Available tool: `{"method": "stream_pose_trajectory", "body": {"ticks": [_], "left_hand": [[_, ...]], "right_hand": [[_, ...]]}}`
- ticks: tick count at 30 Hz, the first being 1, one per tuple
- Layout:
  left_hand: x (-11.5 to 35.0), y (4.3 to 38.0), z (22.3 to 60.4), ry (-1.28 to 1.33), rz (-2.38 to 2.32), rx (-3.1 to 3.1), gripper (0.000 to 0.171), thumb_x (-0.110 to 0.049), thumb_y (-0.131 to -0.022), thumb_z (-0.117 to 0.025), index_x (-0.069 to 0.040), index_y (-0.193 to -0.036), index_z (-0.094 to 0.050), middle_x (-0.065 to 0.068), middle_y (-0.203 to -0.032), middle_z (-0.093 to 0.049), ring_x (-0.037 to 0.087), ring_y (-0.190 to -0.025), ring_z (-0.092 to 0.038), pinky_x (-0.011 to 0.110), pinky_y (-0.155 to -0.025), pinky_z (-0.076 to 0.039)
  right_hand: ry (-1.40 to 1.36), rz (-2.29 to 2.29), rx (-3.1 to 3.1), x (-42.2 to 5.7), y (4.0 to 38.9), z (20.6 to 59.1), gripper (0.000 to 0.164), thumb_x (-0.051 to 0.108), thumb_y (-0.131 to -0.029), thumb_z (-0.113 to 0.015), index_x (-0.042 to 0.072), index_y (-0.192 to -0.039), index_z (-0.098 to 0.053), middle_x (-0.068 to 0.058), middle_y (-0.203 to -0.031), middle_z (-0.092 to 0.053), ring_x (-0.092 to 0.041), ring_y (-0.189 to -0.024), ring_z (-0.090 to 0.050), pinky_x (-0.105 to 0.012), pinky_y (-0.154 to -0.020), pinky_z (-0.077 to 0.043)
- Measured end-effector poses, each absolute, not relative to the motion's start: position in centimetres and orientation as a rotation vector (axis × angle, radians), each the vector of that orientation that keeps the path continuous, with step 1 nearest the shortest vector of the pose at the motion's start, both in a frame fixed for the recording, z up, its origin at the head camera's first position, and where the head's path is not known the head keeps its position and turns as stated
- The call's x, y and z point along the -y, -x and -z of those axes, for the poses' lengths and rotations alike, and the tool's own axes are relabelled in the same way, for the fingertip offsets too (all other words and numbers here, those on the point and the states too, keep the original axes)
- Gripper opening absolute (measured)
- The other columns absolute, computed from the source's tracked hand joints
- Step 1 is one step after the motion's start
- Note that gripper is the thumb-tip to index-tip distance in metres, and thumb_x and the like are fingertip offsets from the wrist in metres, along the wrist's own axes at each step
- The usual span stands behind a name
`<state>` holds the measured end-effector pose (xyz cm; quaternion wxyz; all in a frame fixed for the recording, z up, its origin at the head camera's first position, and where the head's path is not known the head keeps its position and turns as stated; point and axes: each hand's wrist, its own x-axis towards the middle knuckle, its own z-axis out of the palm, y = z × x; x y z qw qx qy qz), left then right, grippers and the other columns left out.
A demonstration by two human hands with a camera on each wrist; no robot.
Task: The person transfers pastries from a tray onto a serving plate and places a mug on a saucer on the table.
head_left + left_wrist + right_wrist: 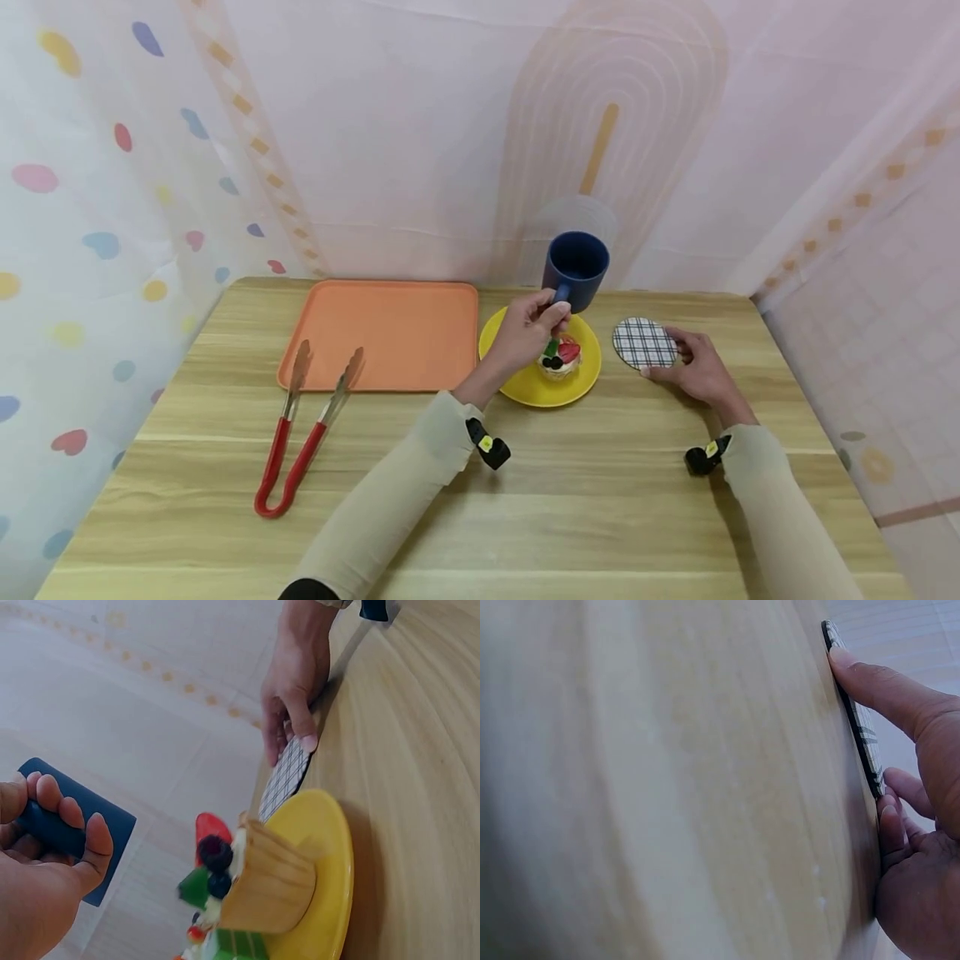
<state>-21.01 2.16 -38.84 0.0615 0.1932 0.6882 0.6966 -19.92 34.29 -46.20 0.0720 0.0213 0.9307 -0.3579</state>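
Observation:
My left hand [525, 333] grips the handle of a dark blue mug [576, 265], holding it in the air above the back of a yellow plate [536, 393]. In the left wrist view its fingers curl round the handle. On the plate sits a fruit-topped tart [560, 360] with red, green and dark pieces; beside it in the left wrist view shows a green-and-white piece [234, 945], partly cut off. My right hand [697, 367] holds a round checked coaster [643, 342] by its edge, thumb at the near side and fingers at the right. The coaster lies on or just above the table.
An orange tray [390, 333] lies at the back left, next to the plate. Red-handled tongs [281, 467] rest with their metal tips over its front edge. Behind the wooden table [585, 517] hangs a patterned cloth [420, 150], with more on both sides.

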Motion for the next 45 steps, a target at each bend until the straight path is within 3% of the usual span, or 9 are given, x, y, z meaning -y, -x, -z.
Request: {"method": "stream_pose_trajectory", "body": {"ticks": [3,6,11,16,22,29,30,37,45], "left_hand": [[-2.9,21.0,39.0,-0.547,-2.095,-2.086,0.021,-0.014,-0.107,-0.053,0.002,-0.098,-0.062,0.013,-0.088,-0.060,0.040,-0.084,-0.054,0.044,-0.079,-0.052],[-3.5,20.9,39.1,-0.530,-2.069,-2.101,0.020,-0.015,-0.107,-0.054,0.001,-0.098,-0.063,0.008,-0.087,-0.060,0.026,-0.079,-0.054,0.036,-0.075,-0.051],[-4.7,21.0,39.2,-0.519,-2.068,-2.101,0.021,-0.016,-0.106,-0.054,0.002,-0.100,-0.064,0.010,-0.088,-0.061,0.017,-0.076,-0.055,0.023,-0.073,-0.051],[-6.0,21.2,39.4,-0.474,-2.079,-2.062,0.022,-0.017,-0.106,-0.054,0.000,-0.098,-0.064,0.012,-0.087,-0.062,0.019,-0.074,-0.055,0.023,-0.063,-0.049],[-7.7,21.4,40.0,-0.433,-2.111,-2.008,0.020,-0.014,-0.106,-0.054,-0.001,-0.095,-0.065,0.004,-0.086,-0.062,0.028,-0.084,-0.059,0.032,-0.079,-0.055],[-9.4,21.4,40.5,-0.447,-2.110,-2.060,0.021,-0.012,-0.106,-0.055,-0.001,-0.091,-0.066,0.003,-0.081,-0.063,0.016,-0.076,-0.059,0.022,-0.070,-0.051],[-9.6,21.3,40.6,-0.450,-2.110,-2.051,0.021,-0.012,-0.106,-0.055,-0.001,-0.091,-0.066,0.003,-0.081,-0.062,0.021,-0.078,-0.060,0.021,-0.069,-0.050],[-10.9,21.2,41.5,-0.335,-2.037,-2.085,0.020,-0.017,-0.106,-0.055,-0.007,-0.093,-0.066,0.003,-0.087,-0.065,0.010,-0.078,-0.060,0.024,-0.078,-0.054],[-12.0,21.1,42.3,-0.328,-1.994,-2.162,0.022,-0.016,-0.105,-0.056,-0.005,-0.089,-0.066,-0.001,-0.082,-0.064,0.007,-0.077,-0.059,0.020,-0.072,-0.048]], "right_hand": [[-0.056,1.079,-2.793,-34.3,20.0,46.2,0.098,0.045,-0.086,-0.082,0.007,-0.160,-0.031,-0.028,-0.146,-0.033,-0.038,-0.123,-0.041,-0.045,-0.096,-0.038],[-0.054,1.076,-2.794,-34.2,20.1,46.3,0.098,0.045,-0.085,-0.082,0.006,-0.159,-0.032,-0.028,-0.145,-0.034,-0.038,-0.122,-0.041,-0.044,-0.095,-0.038],[-0.058,1.082,-2.798,-34.0,20.2,46.3,0.098,0.044,-0.085,-0.083,0.006,-0.159,-0.033,-0.028,-0.144,-0.034,-0.037,-0.121,-0.041,-0.043,-0.095,-0.038],[-0.059,1.093,-2.800,-33.8,20.3,46.4,0.098,0.043,-0.085,-0.083,0.004,-0.159,-0.033,-0.029,-0.145,-0.034,-0.038,-0.121,-0.042,-0.044,-0.096,-0.039],[-0.062,1.084,-2.808,-33.8,20.2,46.5,0.098,0.043,-0.084,-0.084,0.003,-0.159,-0.033,-0.029,-0.144,-0.035,-0.037,-0.120,-0.043,-0.040,-0.094,-0.039],[-0.063,1.099,-2.822,-33.9,20.1,46.4,0.096,0.040,-0.084,-0.084,0.003,-0.158,-0.035,-0.029,-0.142,-0.036,-0.037,-0.119,-0.044,-0.039,-0.093,-0.039],[-0.063,1.099,-2.821,-33.9,20.0,46.4,0.097,0.040,-0.084,-0.084,0.003,-0.158,-0.034,-0.029,-0.143,-0.036,-0.037,-0.120,-0.045,-0.040,-0.093,-0.039],[-0.061,1.106,-2.806,-33.6,19.7,46.3,0.097,0.041,-0.085,-0.083,0.004,-0.159,-0.033,-0.030,-0.144,-0.035,-0.038,-0.120,-0.043,-0.044,-0.096,-0.040],[-0.065,1.133,-2.789,-33.3,19.7,46.3,0.098,0.042,-0.085,-0.083,0.004,-0.160,-0.032,-0.029,-0.149,-0.032,-0.039,-0.123,-0.041,-0.049,-0.099,-0.040]]}}
